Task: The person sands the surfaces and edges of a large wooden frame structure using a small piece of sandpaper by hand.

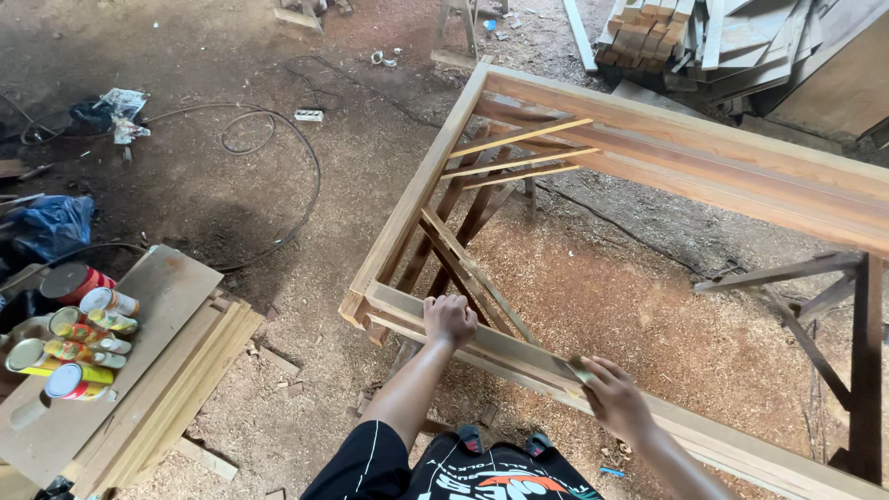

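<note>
A large wooden frame (667,148) lies flat on trestles in front of me. My left hand (449,319) is closed and rests on the near rail (500,347) of the frame, close to its left corner. My right hand (611,398) presses a small greenish pad, probably sandpaper (582,368), against the same rail further right. Thin wooden slats (519,156) lie across the frame near the far rail.
Several tin cans (79,338) lie on a board (157,315) at the left, beside stacked planks (176,398). A cable (278,157) loops over the sawdust floor. Cut timber (704,37) is piled at the top right. A trestle (833,306) stands under the frame's right side.
</note>
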